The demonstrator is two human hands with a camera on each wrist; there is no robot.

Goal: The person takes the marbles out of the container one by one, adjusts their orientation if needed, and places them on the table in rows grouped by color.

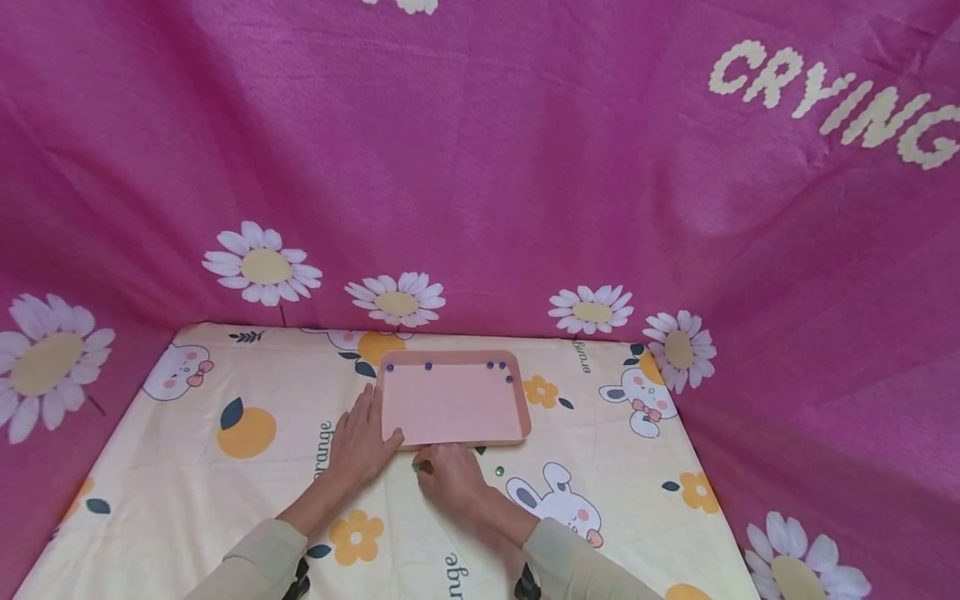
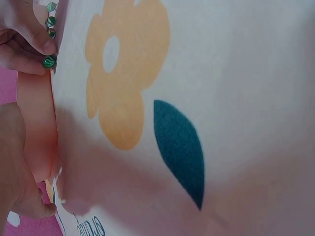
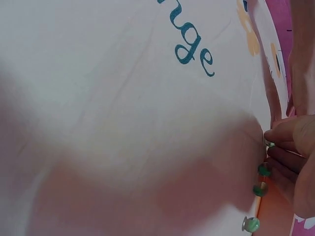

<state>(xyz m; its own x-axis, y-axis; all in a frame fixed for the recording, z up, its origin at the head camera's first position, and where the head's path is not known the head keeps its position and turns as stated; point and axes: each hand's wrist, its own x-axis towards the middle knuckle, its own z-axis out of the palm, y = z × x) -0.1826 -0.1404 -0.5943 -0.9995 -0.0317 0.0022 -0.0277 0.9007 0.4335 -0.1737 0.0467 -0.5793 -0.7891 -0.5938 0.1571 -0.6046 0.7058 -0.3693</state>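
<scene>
A shallow pink tray (image 1: 450, 404) lies on the patterned cloth, with several dark blue marbles (image 1: 428, 366) along its far side and far right corner. My left hand (image 1: 362, 442) rests along the tray's left side, fingers straight and thumb at the near left corner. Just in front of the tray's near wall, my right hand (image 1: 453, 477) pinches a green marble (image 2: 48, 61) between thumb and finger. Other green marbles (image 3: 260, 189) sit in a row on the cloth by that wall; most are hidden by the right hand in the head view, where one green marble (image 1: 499, 472) shows to its right.
The table is covered by a cream cloth (image 1: 600, 433) printed with oranges, flowers and rabbits. Magenta fabric (image 1: 480, 183) with daisies hangs behind the table and along both sides.
</scene>
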